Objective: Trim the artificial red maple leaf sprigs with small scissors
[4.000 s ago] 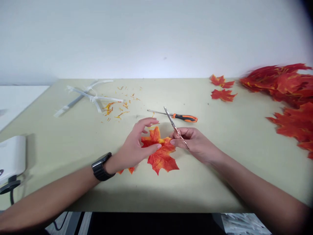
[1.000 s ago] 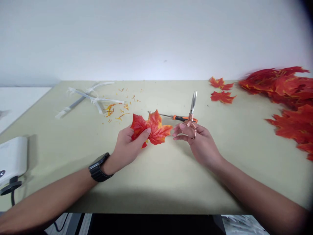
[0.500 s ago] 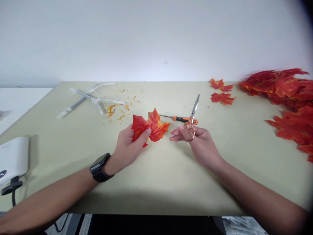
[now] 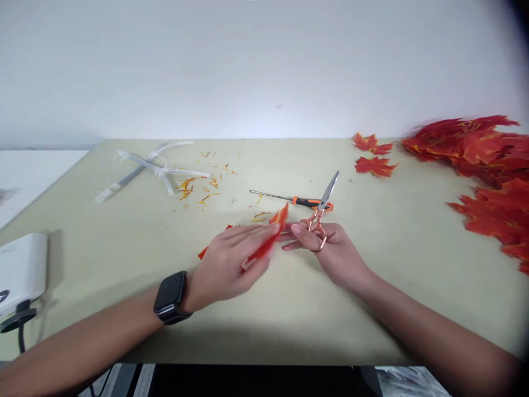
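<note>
An artificial red-orange maple leaf point(image 4: 264, 249), turned nearly edge-on, is pinched in my left hand point(image 4: 235, 259). Red tips point(image 4: 202, 253) poke out behind that hand; I cannot tell whether they belong to a second leaf. Scissors point(image 4: 320, 215) with rose-gold handles hang on the fingers of my right hand point(image 4: 330, 245), blades closed and pointing up and away. The right fingertips are close to the held leaf; whether they touch it is unclear. Just beyond the scissors lies a screwdriver point(image 4: 303, 203) with an orange and black handle, partly covered by them.
Yellow and orange trimmings point(image 4: 185, 190) are scattered left of centre. Behind them lie crossed clear tubes point(image 4: 144, 165). Two single leaves point(image 4: 374, 165) and a large leaf pile point(image 4: 487, 149) occupy the right. A white device point(image 4: 25, 270) with a cable stands at the left edge.
My left hand has turned over and moved right, swinging the leaf from face-up to edge-on. The scissors have dipped slightly in my right hand. More of the screwdriver shaft and some trimmings now show.
</note>
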`<state>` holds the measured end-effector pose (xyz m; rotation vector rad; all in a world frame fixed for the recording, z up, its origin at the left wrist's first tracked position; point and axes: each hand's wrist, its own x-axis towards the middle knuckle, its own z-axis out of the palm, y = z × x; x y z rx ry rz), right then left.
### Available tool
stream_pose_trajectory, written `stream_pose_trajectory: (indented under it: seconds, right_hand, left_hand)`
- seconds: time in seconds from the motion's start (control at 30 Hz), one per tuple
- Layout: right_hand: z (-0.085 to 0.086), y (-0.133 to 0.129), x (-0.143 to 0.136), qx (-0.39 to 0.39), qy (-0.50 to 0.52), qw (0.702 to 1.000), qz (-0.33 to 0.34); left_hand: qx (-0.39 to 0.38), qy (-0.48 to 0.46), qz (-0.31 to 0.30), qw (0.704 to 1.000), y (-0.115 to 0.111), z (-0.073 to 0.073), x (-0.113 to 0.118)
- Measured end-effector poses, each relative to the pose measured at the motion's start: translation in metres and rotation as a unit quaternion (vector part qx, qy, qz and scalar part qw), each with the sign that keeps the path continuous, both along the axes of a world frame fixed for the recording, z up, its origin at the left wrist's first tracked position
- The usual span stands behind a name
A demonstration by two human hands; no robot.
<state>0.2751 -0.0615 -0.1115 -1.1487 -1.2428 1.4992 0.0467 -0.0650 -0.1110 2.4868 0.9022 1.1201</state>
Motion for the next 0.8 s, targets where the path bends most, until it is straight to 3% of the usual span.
stream_pose_trajectory:
  seconds: [0.07,0.17,0.37,0.47,0.67,0.8]
  right_hand:
    - [0.0,-0.001,0.002,0.0,0.001,1.0,0.005]
    - [-0.003,-0.001,0.005,0.003,0.013,1.0,0.015]
    - [-0.005,-0.001,0.003,0.007,0.004,0.999,0.045]
    - [-0.005,-0.002,0.0,-0.008,-0.027,0.998,0.051]
    - [-0.004,-0.002,-0.001,0.013,-0.077,0.994,0.079]
    - [-0.001,0.005,0.006,0.003,-0.107,0.993,0.043]
  left_hand:
    - [0.041,0.038,-0.06,0.997,-0.001,0.0,-0.001]
    - [0.066,0.068,-0.079,0.992,0.0,-0.002,-0.001]
    - [0.057,0.043,0.026,0.997,0.005,-0.009,0.005]
    - [0.026,0.034,0.066,0.997,0.01,-0.009,0.009]
    - [-0.08,0.052,0.001,0.995,0.022,-0.011,0.007]
    - [-0.193,-0.002,0.025,0.981,0.024,-0.006,0.005]
